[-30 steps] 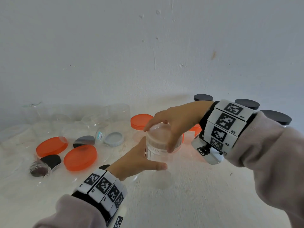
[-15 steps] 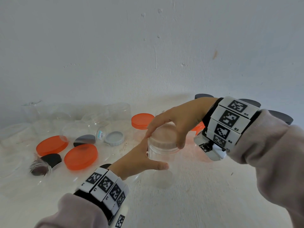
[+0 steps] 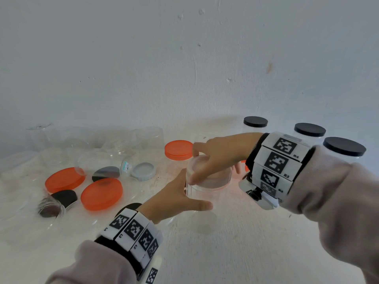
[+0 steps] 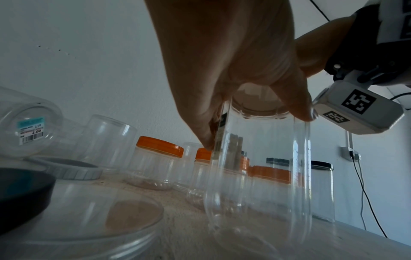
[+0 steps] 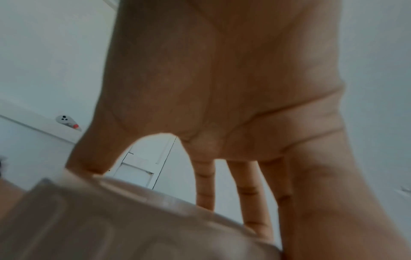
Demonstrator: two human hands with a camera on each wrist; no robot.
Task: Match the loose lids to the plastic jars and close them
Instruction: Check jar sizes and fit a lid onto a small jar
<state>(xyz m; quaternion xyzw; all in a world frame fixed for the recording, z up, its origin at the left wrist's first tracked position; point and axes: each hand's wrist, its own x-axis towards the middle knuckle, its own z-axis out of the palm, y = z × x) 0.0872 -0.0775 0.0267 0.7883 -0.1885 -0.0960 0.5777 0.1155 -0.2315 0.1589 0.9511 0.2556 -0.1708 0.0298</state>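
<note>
A clear plastic jar point(image 3: 202, 198) point(image 4: 260, 168) stands upright at the middle of the table. My left hand point(image 3: 180, 198) point(image 4: 255, 123) grips its side, thumb across the front. A clear lid point(image 3: 211, 178) point(image 5: 138, 211) sits on the jar's mouth, and my right hand point(image 3: 213, 160) point(image 5: 222, 176) grips it from above with fingers curled over the rim. Loose lids lie to the left: two orange lids point(image 3: 102, 194) point(image 3: 64, 179), a grey lid point(image 3: 143, 171) and a black lid point(image 3: 64, 197).
Jars closed with black lids point(image 3: 344, 146) stand at the back right, jars with orange lids point(image 3: 178, 149) point(image 4: 160, 146) behind the held jar. Several open clear jars point(image 3: 102, 160) lie and stand at the back left. A wall rises just behind the table.
My right hand has turned on the clear lid, its wrist swinging up and right and its fingers sweeping round the rim. The left hand keeps its hold on the jar.
</note>
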